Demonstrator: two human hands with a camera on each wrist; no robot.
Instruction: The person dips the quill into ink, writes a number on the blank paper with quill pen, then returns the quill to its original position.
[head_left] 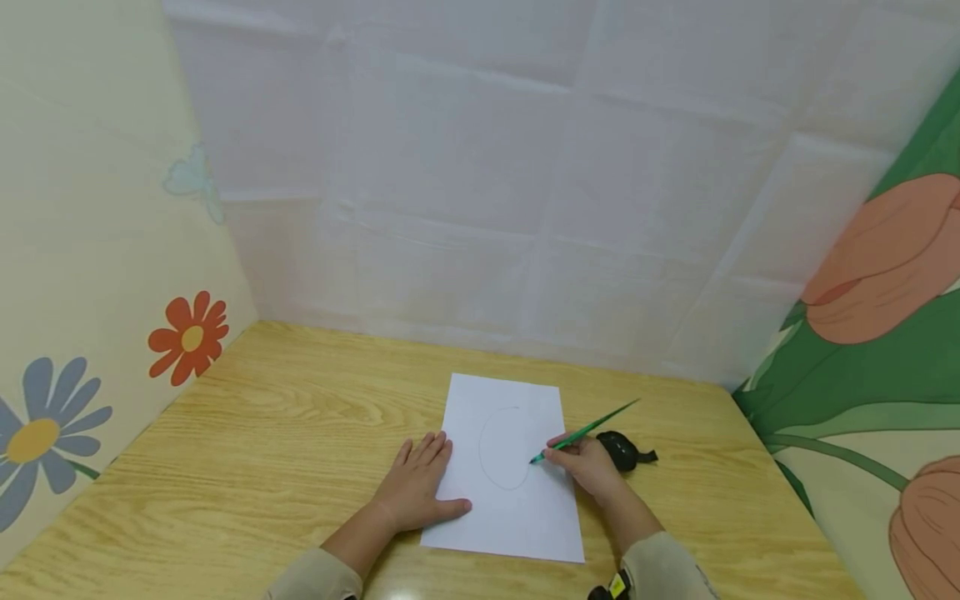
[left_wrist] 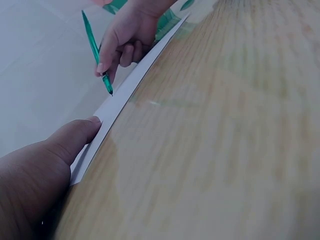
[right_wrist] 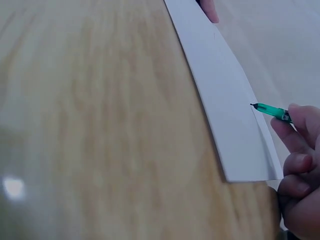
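Note:
On the table lies a white sheet of paper (head_left: 504, 525) bearing a thin curved line (head_left: 480, 450), an oval with its upper right side open. My right hand (head_left: 592, 471) pinches a green pen (head_left: 585, 431) between thumb and fingers, its tip at the lower right end of that line. In the right wrist view the pen (right_wrist: 270, 110) points its dark tip at the paper (right_wrist: 220, 100), other fingers curled below. My left hand (head_left: 416, 487) rests with straight fingers on the sheet's left edge, thumb (left_wrist: 75, 137) spread over the paper.
Just beyond the right hand sits a rounded black object (head_left: 619, 450) with a short tab. The wood-grain table (head_left: 300, 400) meets a white cloth backdrop (head_left: 450, 208) at the back. Flower-printed panels (head_left: 90, 250) stand at both sides.

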